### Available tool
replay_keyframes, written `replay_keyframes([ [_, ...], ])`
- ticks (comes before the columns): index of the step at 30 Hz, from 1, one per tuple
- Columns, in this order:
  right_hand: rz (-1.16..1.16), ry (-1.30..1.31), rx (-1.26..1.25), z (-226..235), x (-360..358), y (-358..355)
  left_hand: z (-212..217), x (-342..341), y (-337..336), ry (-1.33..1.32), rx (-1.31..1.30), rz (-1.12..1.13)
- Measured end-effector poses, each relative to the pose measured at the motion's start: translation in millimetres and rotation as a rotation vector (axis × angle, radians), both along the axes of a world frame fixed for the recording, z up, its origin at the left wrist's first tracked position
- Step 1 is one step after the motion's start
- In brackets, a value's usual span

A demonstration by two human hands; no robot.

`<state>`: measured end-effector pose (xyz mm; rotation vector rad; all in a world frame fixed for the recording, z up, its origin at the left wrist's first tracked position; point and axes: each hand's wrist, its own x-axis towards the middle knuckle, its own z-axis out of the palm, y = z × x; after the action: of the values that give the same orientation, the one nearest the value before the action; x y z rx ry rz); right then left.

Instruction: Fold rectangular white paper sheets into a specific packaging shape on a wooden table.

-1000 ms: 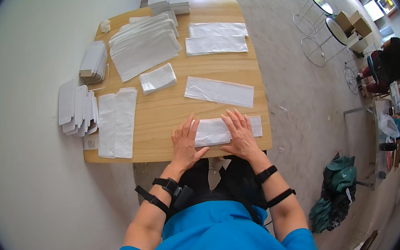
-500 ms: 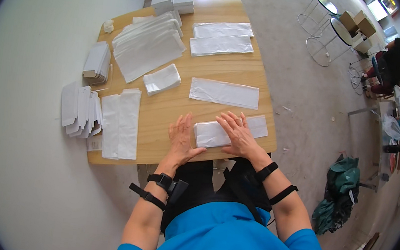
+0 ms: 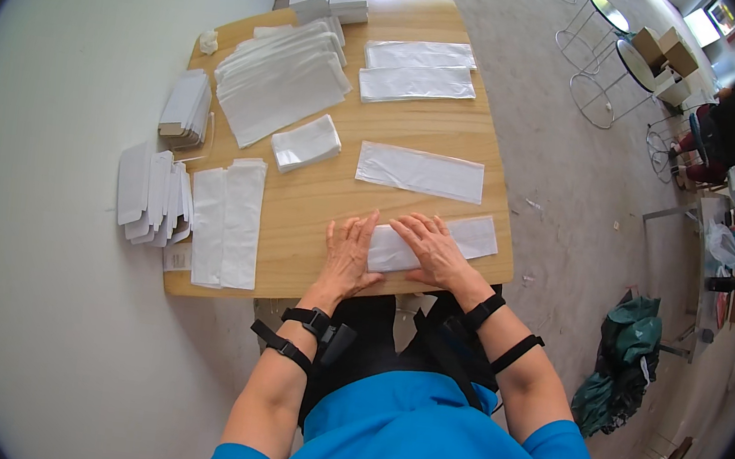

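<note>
A folded white plastic bag point(image 3: 475, 236) lies crosswise near the table's front edge. My right hand point(image 3: 433, 253) rests across its middle, fingers stretched over the top and thumb toward the near edge. At the bag's left end is my left hand point(image 3: 348, 253), fingers extended forward and covering that end. Both hands are open; neither grasps anything visible. Just beyond lies another flat white bag point(image 3: 419, 172), parallel to the first. A small stack of folded, glossy white bags point(image 3: 307, 143) sits farther left.
Fanned large white bags point(image 3: 283, 97) cover the far left. Two folded bags point(image 3: 416, 85) lie far right, and long ones point(image 3: 225, 224) at near left. White box stacks point(image 3: 185, 109) line the wall side. A person point(image 3: 734, 131) sits at far right.
My left hand has moved right onto the left end of the folded bag. My right hand has shifted slightly and still lies over it. The whole view has shifted a little.
</note>
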<state>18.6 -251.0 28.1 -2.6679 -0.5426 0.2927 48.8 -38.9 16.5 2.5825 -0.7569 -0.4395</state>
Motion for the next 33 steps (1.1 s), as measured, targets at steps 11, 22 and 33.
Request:
replay_keyframes([
  [11, -0.428, -0.206, 0.408, -17, 59, 6, -8, 8, 47, 0.116, -0.550, 0.555],
  [22, -0.612, -0.334, 0.510, -74, 100, 2, -7, 45, -1, 0.384, -0.693, 0.666],
  [33, -0.840, 0.388, 1.083, -21, 81, 9, 1, 141, -67, 0.355, -0.754, 0.725],
])
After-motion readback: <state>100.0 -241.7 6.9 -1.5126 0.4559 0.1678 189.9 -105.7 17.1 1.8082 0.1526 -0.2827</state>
